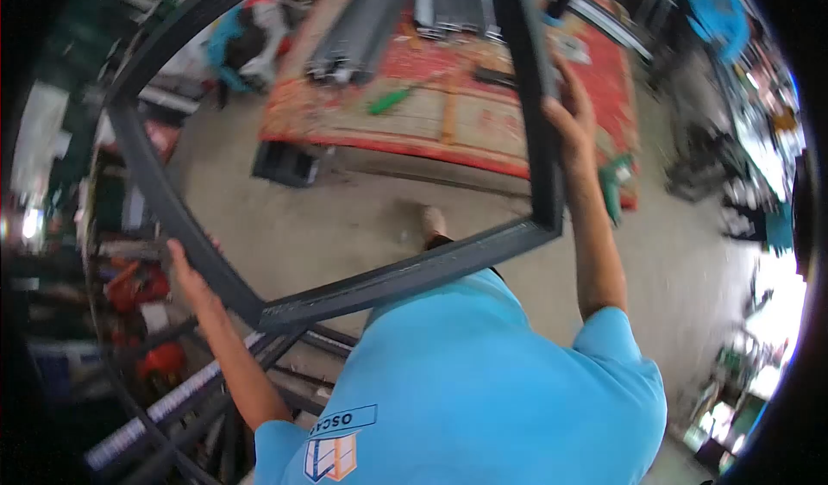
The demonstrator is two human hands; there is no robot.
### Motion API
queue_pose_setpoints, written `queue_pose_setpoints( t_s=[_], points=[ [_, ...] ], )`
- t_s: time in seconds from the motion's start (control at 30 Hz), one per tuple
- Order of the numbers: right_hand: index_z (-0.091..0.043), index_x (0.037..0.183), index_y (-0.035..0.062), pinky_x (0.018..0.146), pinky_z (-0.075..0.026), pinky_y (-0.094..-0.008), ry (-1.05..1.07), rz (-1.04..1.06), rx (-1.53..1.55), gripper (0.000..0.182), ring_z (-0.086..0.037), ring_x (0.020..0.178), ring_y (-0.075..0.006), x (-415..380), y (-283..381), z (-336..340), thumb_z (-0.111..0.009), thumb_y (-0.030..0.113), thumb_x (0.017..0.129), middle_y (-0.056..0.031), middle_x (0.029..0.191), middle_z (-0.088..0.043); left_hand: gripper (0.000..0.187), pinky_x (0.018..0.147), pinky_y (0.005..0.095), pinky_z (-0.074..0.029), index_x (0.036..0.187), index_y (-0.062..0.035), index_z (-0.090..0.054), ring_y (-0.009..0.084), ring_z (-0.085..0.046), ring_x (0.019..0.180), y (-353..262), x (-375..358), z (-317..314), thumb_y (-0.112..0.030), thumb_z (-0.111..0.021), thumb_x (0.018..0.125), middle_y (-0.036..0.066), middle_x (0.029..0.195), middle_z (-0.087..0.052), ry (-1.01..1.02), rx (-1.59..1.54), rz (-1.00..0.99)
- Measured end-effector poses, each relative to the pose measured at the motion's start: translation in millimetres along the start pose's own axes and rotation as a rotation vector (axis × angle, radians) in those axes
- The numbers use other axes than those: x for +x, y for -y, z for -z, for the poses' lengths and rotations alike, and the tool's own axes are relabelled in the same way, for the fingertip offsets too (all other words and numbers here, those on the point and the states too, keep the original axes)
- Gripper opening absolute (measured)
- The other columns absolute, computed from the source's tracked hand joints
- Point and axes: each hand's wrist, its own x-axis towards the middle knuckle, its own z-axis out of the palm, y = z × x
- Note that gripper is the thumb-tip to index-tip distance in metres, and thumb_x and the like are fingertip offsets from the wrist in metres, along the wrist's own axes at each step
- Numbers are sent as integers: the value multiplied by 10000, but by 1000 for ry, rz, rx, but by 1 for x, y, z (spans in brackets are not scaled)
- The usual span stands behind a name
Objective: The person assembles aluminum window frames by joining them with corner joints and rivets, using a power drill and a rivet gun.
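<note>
Dark frame (405, 273), tilted up rightward, long axis unclear

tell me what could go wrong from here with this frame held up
The dark frame is held at its two sides, so if the left hand or right hand slipped, it might drop toward the foot seen through its opening. If swung lower over the red table, it could also knock the green-handled tool lying there.
</note>
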Motion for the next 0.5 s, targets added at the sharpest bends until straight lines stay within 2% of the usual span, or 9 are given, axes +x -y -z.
queue_pose_setpoints(
  t_s=[0.07,0.1,0.13,0.17,0.23,0.27,0.37,0.4,0.5],
  points=[
    [-374,1468,10,1010,-410,-354,24,9,-10,885,-562,1163,-233,17,-3,-23,-740,366,745,-144,1290,-560,614,731,351,-525,1080,-16,-596,214,-653,806,-2,14,19,-608,-528,928,101,902,-642,21,-41,-117],
    [-400,1431,-22,905,-496,-329,56,-43,10,886,-612,1065,-220,27,-11,-31,-741,401,731,-159,1252,-572,626,737,359,-528,1095,-8,-585,221,-653,806,-5,19,26,-609,-533,925,105,906,-639,57,-42,-207],
    [-433,1383,-35,851,-532,-329,129,-111,124,857,-631,1044,-226,38,-16,-39,-751,407,722,-168,1227,-584,664,751,375,-530,1111,3,-566,234,-650,828,-11,26,36,-630,-532,912,111,920,-634,111,-39,-258],
    [-466,1335,-49,798,-568,-328,198,-181,229,829,-650,1023,-233,49,-16,-52,-761,414,713,-177,1202,-596,664,751,375,-530,1111,3,-566,234,-650,828,-16,33,41,-630,-532,912,111,920,-634,67,-36,-270],
    [-495,1271,-55,753,-589,-336,246,-129,246,790,-674,979,-248,61,7,-92,-774,414,700,-180,1149,-619,669,763,353,-504,1200,-25,-538,224,-623,882,-28,43,43,-636,-470,937,91,956,-611,151,-108,-385],
    [-523,1207,-61,708,-610,-345,256,-89,247,752,-697,936,-264,67,13,-110,-788,414,687,-183,1095,-643,718,792,352,-501,1248,-33,-519,230,-620,923,-33,52,46,-669,-452,921,86,979,-610,99,-96,-394],
    [-536,1143,-70,736,-614,-385,362,-171,177,731,-714,898,-306,99,-3,-115,-811,406,661,-186,998,-674,731,813,357,-500,1263,-31,-519,231,-624,938,-47,73,43,-674,-437,925,95,1013,-626,19,-72,-442],
    [-549,1118,-64,721,-611,-376,347,-186,191,724,-719,813,-281,107,-4,-122,-818,414,646,-190,933,-679,731,813,357,-500,1263,-31,-519,231,-624,938,-47,82,42,-674,-437,925,95,1013,-626,14,-75,-450],
    [-556,1116,-51,714,-605,-354,331,-213,176,708,-710,769,-245,125,5,-147,-824,399,638,-175,923,-677,726,838,373,-499,1279,-36,-518,233,-629,957,-40,99,54,-669,-403,943,97,1069,-637,-11,-81,-393]
  ],
)
